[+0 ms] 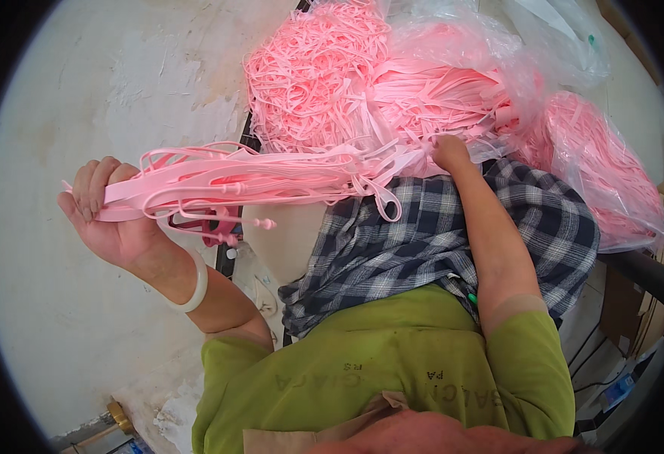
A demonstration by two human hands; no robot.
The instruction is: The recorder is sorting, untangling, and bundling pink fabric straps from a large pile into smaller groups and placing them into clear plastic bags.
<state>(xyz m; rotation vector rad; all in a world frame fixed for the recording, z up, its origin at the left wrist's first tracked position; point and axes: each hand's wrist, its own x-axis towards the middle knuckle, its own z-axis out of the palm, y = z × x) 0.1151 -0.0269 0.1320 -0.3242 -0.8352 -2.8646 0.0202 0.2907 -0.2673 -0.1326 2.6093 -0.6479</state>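
**Scuffed pale wall at nine o'clock, a bundle of pink straps stretched out before it**

A stained, patchy surface fills the view from seven round to eleven o'clock, with a gold-coloured fitting low down between seven and eight. Cardboard stands between three and four o'clock, with dark cables just below it.

The left hand, out at nine o'clock, has its grip closed around one end of the bundle, fingers wrapped over the flat bands. A white bangle circles that forearm. From there the bundle runs almost level through the centre toward one o'clock, its far end meeting the heaped material. Loose loops spring from its upper side, and thin cords with small pink knobs dangle beneath.

The right hand is at two o'clock, beside the lower edge of the pile, with its fingers apparently curled in; whether its grip has hold of a strap or some plastic cannot be told.

A tangled heap of thin pink cords sits at twelve o'clock. Touching it at one o'clock are wide flat pink strips, partly under clear plastic. Between two and three o'clock lies a clear bag with more pink lengths inside.

Blue-and-white checked cloth covers the lap, below the bundle; a green shirt fills six o'clock.
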